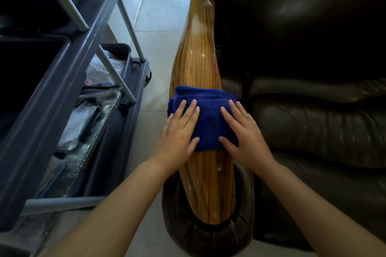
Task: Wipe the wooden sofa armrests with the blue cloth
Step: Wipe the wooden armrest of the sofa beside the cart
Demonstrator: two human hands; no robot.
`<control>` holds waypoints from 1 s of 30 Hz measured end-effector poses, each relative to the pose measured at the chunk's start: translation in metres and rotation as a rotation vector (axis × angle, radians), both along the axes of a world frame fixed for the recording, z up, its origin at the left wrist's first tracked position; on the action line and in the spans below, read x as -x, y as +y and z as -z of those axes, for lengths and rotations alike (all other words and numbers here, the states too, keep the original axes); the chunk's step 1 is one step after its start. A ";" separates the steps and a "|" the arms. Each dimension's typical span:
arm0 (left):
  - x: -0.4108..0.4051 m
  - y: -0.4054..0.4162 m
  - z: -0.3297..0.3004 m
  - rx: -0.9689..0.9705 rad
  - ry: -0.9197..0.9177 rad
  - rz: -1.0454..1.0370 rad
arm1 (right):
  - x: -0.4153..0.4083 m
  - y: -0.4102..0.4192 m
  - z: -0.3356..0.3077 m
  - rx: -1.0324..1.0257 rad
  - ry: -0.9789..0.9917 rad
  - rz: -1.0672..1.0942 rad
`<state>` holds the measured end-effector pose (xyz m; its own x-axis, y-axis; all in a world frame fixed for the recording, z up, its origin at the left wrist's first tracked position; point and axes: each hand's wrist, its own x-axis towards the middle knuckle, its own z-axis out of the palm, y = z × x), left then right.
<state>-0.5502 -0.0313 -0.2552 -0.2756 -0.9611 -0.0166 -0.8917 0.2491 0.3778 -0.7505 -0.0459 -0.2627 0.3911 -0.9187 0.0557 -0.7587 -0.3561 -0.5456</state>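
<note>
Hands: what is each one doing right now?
Left hand: open, flat on the blue cloth.
Right hand: open, flat on the same cloth.

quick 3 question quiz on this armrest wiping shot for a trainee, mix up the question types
1. True or false: both hands lie flat on the blue cloth.
2. Multiple choice: what stands on the floor across from the wooden armrest, away from the sofa? A) a grey cart B) a vacuum cleaner C) a ladder
3. Short answer: where do wet-looking patches show on the armrest?

Key
1. True: the left hand and the right hand both press on it with fingers spread.
2. A, the grey cart.
3. Beyond the cloth towards the far end, plus a small drop between cloth and wrists.
</note>
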 end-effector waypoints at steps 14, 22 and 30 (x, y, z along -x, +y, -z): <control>0.027 0.002 0.026 0.055 0.027 -0.151 | -0.023 -0.002 0.013 -0.205 -0.251 0.014; 0.020 0.029 0.028 -0.006 -0.012 -0.026 | -0.008 0.032 0.007 -0.424 -0.262 0.002; 0.029 0.085 0.055 0.017 -0.015 -0.017 | -0.019 0.100 0.056 -0.177 -0.270 0.131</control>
